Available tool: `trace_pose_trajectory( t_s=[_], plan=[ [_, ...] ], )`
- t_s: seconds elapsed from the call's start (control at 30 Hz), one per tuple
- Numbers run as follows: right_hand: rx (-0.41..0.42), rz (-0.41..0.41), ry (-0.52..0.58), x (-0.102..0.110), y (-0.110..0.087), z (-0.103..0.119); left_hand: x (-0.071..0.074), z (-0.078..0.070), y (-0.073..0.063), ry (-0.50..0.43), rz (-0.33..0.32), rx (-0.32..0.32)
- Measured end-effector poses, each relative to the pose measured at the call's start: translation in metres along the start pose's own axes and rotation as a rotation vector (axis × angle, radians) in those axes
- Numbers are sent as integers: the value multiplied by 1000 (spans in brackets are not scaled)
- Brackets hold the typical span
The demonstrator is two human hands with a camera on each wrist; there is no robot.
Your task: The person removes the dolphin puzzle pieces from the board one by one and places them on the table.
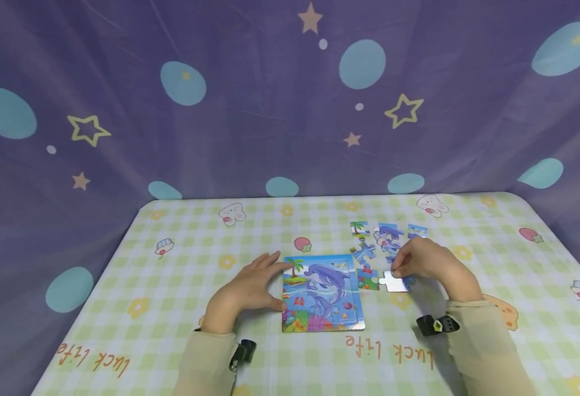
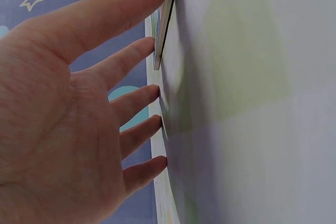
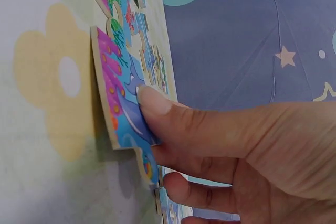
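Note:
A square dolphin puzzle board lies in the middle of the table in the head view. My left hand rests at its left side with fingers spread, thumb and index fingertip at the board's edge. In the left wrist view the thumb lies against that edge, and the other fingertips reach down to the tablecloth. Right of the board, my right hand pinches a puzzle piece whose face shines white with glare. The right wrist view shows this piece with purple coral and blue sea, tilted under the thumb.
Several loose pieces lie behind and beside the right hand: a palm tree piece, a dolphin piece, a blue piece and a coral piece. A checked tablecloth covers the table, and a purple curtain hangs behind it.

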State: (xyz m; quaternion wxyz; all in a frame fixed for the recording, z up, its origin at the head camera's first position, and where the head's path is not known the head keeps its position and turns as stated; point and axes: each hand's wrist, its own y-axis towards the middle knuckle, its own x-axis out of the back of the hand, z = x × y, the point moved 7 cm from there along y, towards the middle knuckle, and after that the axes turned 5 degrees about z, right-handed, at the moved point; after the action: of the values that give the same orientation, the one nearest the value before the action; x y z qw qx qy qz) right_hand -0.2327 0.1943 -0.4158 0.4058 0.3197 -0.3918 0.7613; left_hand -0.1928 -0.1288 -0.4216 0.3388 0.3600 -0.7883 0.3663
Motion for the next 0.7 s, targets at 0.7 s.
trace_pose_trajectory(
  t_s=[0.7],
  plan=[
    [41, -148, 1, 2, -11, 13, 0, -2, 0, -4, 3, 10]
  ],
)
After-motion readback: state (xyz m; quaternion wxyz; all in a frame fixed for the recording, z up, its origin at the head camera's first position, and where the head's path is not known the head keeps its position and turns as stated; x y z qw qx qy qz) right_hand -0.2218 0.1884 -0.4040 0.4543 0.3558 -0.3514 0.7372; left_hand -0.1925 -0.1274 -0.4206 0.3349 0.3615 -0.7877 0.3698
